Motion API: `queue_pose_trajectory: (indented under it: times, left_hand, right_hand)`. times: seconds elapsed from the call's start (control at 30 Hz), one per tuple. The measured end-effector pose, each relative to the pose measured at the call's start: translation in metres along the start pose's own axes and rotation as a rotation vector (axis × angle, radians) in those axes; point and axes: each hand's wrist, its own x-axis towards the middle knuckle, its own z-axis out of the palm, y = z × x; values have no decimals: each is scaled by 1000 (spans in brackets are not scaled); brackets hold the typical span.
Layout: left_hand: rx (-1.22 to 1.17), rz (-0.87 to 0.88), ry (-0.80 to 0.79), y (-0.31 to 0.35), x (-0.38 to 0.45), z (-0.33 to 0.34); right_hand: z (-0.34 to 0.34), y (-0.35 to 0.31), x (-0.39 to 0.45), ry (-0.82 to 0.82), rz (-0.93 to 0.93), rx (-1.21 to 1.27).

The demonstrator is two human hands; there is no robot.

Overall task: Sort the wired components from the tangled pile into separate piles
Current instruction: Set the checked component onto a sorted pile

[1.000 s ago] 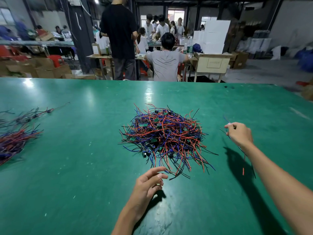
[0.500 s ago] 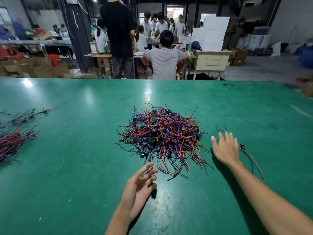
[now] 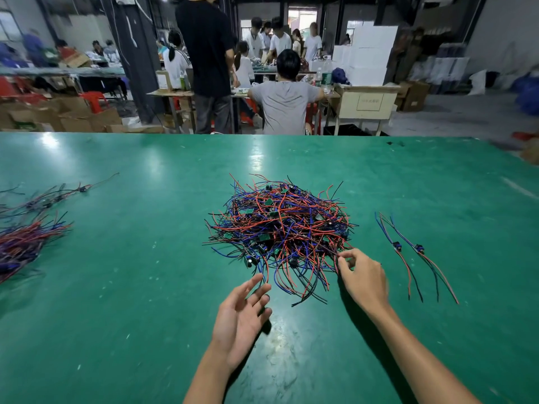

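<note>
Right hand (image 3: 363,279) pinches tangled pile (image 3: 280,228) wires.

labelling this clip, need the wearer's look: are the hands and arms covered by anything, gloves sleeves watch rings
Both are bare. The left hand and right hand wear no gloves, and no rings show. Both forearms are uncovered up to the frame edge: no sleeves, watch or wristband in view.
</note>
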Motion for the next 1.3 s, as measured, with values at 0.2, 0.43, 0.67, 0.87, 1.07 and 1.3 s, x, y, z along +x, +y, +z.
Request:
queue_pose_trajectory:
  times: [0.2,0.43,0.67,0.87,1.07,1.3]
  left_hand:
    - [12,2,-4,-1,0,-1]
    - [72,9,-17,-3,0,0]
    - [421,78,-53,-10,-2,11]
    - [512,45,-53,-9,-1,14]
    - [310,94,-6,-6,-3,4]
    - [46,52,3,1,-4,4]
  right_hand:
    - [-8,-2,-24,-25,179,455]
    - [-28,-43,-62,-317,550,1280]
    - [-13,-72,-111,-541,541,1280]
    - [-2,-88,-144,-702,360,1176]
    - [-10,-84,-146,-737,227,997]
    - [-22,-56,-143,-770,147,793]
